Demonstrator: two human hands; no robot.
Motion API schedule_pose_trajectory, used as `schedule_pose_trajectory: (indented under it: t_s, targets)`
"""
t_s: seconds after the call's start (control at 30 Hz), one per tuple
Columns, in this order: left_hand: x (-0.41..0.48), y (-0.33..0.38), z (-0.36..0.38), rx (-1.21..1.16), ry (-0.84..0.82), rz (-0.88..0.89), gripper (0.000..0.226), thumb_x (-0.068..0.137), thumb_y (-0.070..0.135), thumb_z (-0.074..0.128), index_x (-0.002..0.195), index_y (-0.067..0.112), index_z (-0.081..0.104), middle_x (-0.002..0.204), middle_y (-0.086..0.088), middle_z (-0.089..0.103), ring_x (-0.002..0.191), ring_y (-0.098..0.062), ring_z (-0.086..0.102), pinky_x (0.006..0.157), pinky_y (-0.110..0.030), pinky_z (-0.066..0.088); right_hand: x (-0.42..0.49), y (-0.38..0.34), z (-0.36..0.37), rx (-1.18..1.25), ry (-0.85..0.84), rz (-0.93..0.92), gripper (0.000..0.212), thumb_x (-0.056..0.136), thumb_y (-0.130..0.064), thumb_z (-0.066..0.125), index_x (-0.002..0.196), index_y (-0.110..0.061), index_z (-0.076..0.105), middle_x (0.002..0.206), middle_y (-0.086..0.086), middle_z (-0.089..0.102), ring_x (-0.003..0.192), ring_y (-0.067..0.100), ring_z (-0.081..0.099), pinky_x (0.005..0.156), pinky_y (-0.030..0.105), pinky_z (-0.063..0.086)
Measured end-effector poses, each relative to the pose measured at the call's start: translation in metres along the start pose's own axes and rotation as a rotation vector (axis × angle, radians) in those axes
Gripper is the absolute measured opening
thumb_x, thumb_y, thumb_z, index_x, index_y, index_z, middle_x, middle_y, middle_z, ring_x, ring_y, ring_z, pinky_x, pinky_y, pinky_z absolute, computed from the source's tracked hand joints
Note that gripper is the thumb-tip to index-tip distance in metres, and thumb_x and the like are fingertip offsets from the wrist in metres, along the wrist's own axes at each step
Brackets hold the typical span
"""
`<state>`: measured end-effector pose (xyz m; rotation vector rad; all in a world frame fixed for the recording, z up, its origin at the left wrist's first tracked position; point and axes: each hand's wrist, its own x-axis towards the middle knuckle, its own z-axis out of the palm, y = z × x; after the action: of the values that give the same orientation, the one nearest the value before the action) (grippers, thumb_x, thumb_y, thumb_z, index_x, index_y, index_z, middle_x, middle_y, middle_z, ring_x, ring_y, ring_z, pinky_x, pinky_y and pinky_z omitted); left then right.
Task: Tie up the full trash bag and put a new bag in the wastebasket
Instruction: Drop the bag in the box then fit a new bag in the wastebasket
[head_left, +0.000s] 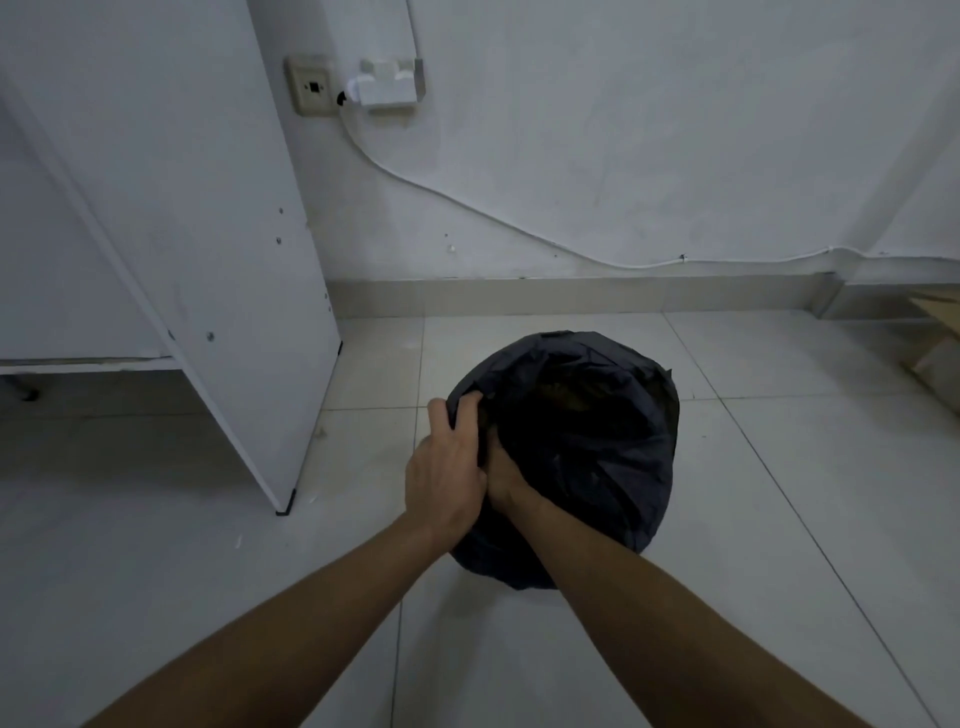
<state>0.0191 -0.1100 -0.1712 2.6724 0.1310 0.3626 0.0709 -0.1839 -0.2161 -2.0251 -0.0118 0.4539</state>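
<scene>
A black trash bag covers a round wastebasket standing on the tiled floor, so the basket itself is hidden under the plastic. The bag's mouth is open and its inside is dark. My left hand grips the bag's edge at the near-left rim, fingers curled over the plastic. My right hand sits right beside it, partly tucked under the left hand, and it holds the same stretch of bag edge; its fingers are mostly hidden.
A white cabinet panel stands on the floor to the left, close to the basket. The wall behind carries a socket with a plugged adapter and a white cable. A cardboard piece lies at the far right.
</scene>
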Motion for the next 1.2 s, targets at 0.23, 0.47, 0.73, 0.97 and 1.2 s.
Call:
schedule_pose_trajectory:
  t_s: [0.23,0.47,0.73,0.97,1.2]
  targets:
    - [0.020,-0.006,-0.005,0.030,-0.045,-0.140,0.071,0.086,0.005,0.064,0.145,0.020,0.028,0.127,-0.015,0.036,0.066,-0.022,0.044,0.059,-0.035,0.041,0.000,-0.006,-0.026,-0.823,-0.062,-0.092,0.022,0.097,-0.023,0.049,0.113,-0.012,0.059,0.121,0.015,0.063,0.112,0.033,0.060,0.100,0.041,0.041]
    - [0.041,-0.024,-0.017,0.064,-0.111,-0.256,0.060,0.089,0.013,0.064,0.138,0.013,0.029,0.123,-0.019,0.036,0.066,-0.026,0.045,0.061,-0.038,0.043,0.002,-0.018,-0.078,-1.521,-0.050,-0.222,0.051,0.100,-0.038,0.047,0.145,-0.014,0.048,0.148,0.007,0.050,0.138,0.027,0.041,0.112,0.027,0.023]
    - [0.043,-0.009,-0.017,0.101,-0.141,-0.231,0.064,0.088,0.014,0.067,0.139,0.013,0.028,0.125,-0.019,0.035,0.062,-0.022,0.039,0.062,-0.036,0.041,-0.005,-0.021,-0.097,-1.679,-0.287,0.004,0.057,0.102,-0.046,0.036,0.153,-0.019,0.037,0.158,0.011,0.038,0.149,0.027,0.027,0.124,0.044,0.005]
    - [0.051,-0.017,-0.022,0.138,-0.181,-0.225,0.074,0.084,0.019,0.070,0.139,0.020,0.021,0.117,-0.017,0.044,0.056,-0.020,0.038,0.050,-0.032,0.035,0.005,-0.039,-0.111,-1.016,0.583,-0.586,0.023,0.091,-0.033,0.050,0.084,-0.017,0.064,0.093,0.005,0.069,0.094,0.028,0.058,0.085,0.039,0.036]
    - [0.066,-0.037,-0.035,0.207,-0.050,-0.223,0.068,0.083,0.062,0.044,0.137,0.023,0.027,0.113,-0.011,0.056,0.102,-0.036,0.057,0.085,-0.046,0.046,0.030,-0.038,-0.133,-0.089,0.382,0.039,0.075,0.093,-0.064,0.043,0.155,-0.024,0.030,0.156,0.006,0.039,0.141,0.033,0.039,0.116,0.052,0.029]
